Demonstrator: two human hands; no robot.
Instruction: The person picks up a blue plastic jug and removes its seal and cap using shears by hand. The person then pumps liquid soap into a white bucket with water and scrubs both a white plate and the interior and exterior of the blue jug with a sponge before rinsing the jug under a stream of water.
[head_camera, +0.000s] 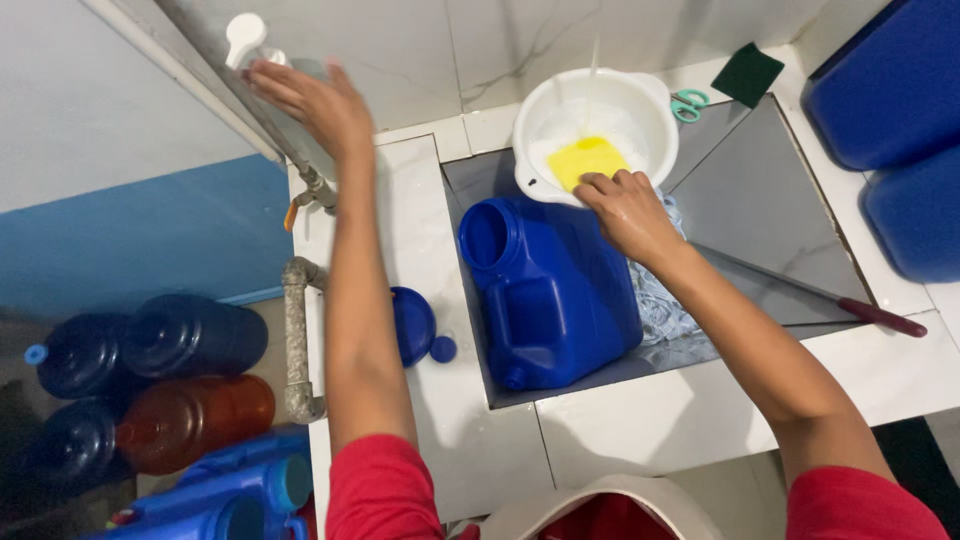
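My left hand (315, 100) reaches up to the wall, fingers spread beside a white tap handle (245, 38). My right hand (625, 208) grips the near rim of a white plastic basin (640, 105) that holds a yellow sponge (588, 158) and water; a thin stream falls into it. Just below the basin, a blue jerry can (555, 290) lies on its side in the sink with its wide mouth open. A wet blue cloth (668, 310) lies under my right forearm.
A blue cap (412, 325) and a small blue lid (443, 349) rest on the white tiled ledge. A long red-handled tool (880, 317), green scissors (688, 103) and a dark green pad (748, 73) lie around the sink. Blue containers (890, 80) stand right; bottles (190, 335) crowd the floor left.
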